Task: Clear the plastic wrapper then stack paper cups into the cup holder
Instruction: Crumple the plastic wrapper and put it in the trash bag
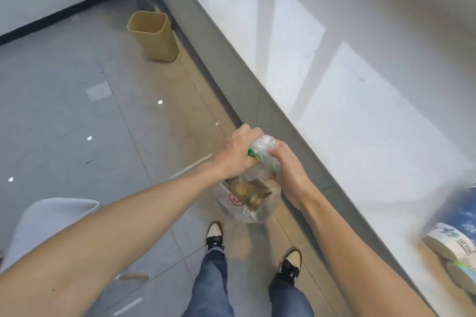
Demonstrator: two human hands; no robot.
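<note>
Both hands crumple a clear plastic wrapper (265, 148) with green print, held above the floor beside the counter edge. My left hand (238, 153) is closed on its left side and my right hand (286, 165) on its right side. Directly below the hands stands a clear plastic bag (248, 198) holding brown rubbish on the floor. Paper cups (448, 242) with blue and green print lie on their side on the white counter (360, 85) at the far right, partly cut off by the frame edge. No cup holder shows.
A tan waste bin (154, 35) stands on the grey tiled floor against the counter base, far ahead. A white chair back (49, 221) is at lower left. My two shoes (215, 235) stand below the bag.
</note>
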